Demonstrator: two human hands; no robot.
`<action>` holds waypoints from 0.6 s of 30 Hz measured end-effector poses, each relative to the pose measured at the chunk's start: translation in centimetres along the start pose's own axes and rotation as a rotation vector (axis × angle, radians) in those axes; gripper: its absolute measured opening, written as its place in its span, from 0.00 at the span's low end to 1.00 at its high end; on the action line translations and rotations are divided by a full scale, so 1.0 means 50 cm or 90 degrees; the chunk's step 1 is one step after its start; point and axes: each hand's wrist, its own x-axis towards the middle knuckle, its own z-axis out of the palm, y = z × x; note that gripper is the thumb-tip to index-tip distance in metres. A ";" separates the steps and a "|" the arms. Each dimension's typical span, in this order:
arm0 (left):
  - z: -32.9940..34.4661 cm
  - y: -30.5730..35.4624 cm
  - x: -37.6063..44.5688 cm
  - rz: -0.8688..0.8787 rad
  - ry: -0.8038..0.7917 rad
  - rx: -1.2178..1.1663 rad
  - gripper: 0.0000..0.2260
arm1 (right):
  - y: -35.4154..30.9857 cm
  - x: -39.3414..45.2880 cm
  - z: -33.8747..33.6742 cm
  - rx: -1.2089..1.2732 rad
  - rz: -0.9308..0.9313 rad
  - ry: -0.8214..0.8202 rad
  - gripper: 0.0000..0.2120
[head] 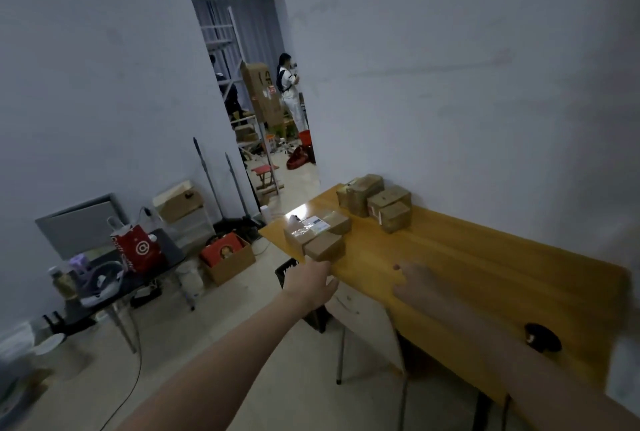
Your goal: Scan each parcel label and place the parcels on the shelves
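Several brown cardboard parcels lie on a yellow wooden table (485,257). A small plain parcel (325,246) sits at the table's near left edge, and my left hand (311,286) reaches up to its underside, fingers touching or gripping it. Behind it lies a taped parcel with a white label (317,226). A cluster of parcels (375,200) stands farther back against the wall. My right hand (420,286) is blurred, fingers spread, hovering flat over the tabletop and holding nothing.
A black round object (542,337) rests on the table near the right. A chair (367,323) stands under the table edge. On the left are a dark side table with a red bag (138,250) and floor boxes (228,257). A person (291,91) stands beyond the doorway.
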 end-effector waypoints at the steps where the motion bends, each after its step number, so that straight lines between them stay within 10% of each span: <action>1: 0.002 -0.020 0.035 -0.004 -0.011 0.004 0.16 | -0.002 0.045 0.010 0.000 -0.002 -0.011 0.19; 18: 0.130 -0.248 0.559 0.034 -0.021 -0.017 0.14 | 0.013 0.576 0.136 -0.016 0.033 -0.060 0.16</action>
